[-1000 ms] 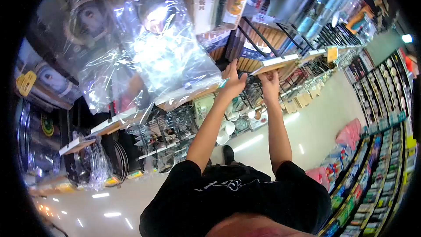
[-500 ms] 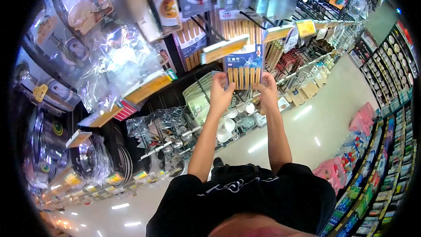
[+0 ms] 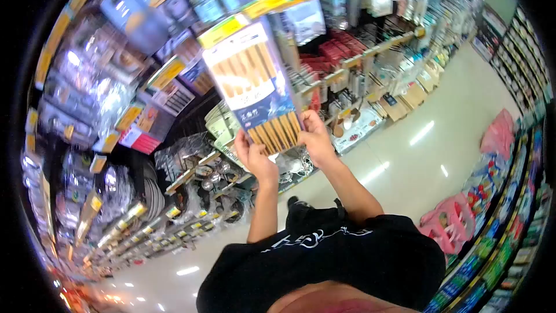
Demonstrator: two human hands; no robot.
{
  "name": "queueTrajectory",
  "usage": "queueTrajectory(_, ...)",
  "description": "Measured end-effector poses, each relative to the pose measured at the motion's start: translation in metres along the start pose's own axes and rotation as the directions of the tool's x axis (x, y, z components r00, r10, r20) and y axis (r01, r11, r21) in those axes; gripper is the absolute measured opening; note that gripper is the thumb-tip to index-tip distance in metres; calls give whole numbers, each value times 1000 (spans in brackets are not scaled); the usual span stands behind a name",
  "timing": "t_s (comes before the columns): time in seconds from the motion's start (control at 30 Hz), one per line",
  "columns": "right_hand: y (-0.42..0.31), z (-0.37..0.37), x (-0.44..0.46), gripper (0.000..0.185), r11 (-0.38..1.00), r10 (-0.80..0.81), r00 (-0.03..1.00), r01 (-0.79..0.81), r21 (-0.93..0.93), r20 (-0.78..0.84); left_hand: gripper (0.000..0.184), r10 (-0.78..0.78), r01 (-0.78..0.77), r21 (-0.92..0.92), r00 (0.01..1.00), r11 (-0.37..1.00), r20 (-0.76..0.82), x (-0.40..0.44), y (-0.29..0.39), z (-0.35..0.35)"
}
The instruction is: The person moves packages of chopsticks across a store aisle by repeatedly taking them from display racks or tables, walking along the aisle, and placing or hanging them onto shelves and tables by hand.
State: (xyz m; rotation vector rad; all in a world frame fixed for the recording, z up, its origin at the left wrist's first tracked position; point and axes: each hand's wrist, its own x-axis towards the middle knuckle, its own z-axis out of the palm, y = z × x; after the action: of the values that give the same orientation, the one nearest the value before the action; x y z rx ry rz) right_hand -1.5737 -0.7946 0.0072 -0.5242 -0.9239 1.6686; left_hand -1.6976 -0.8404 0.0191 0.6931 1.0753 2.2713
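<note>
A pack of wooden chopsticks [image 3: 255,90] with a blue printed label is held up in front of the shelf, tilted with its top to the left. My left hand [image 3: 256,159] grips its lower left corner, and my right hand [image 3: 315,139] grips the lower right edge. Both sets of fingers curl behind the pack, thumbs on the front. Behind its upper end is a shelf with a yellow price strip [image 3: 223,30]; whether the pack touches it I cannot tell.
Hanging kitchenware in clear plastic [image 3: 107,87] fills the racks at left. Red packs [image 3: 341,46] hang to the right of the chopsticks. Pale floor [image 3: 399,150] runs along the aisle, with pink bags [image 3: 449,223] by the right-hand shelves.
The chopsticks pack has come away from the rack, toward me and to the left, and now tilts. Both hands moved with it, still gripping it. The view has shifted too.
</note>
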Motion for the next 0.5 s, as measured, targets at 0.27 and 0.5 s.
queueTrajectory(0.27, -75, -129, -75, 26, 973, -213, 950, 186, -135, -229, 57, -113, 58, 178, 942, 982, 317, -143, -65, 71)
queueTrajectory(0.5, -155, -263, -183, 11, 915, -389, 727, 231, -331, -566, 84, -421, 268, 350, 285, 897, 861, -238, -163, 117)
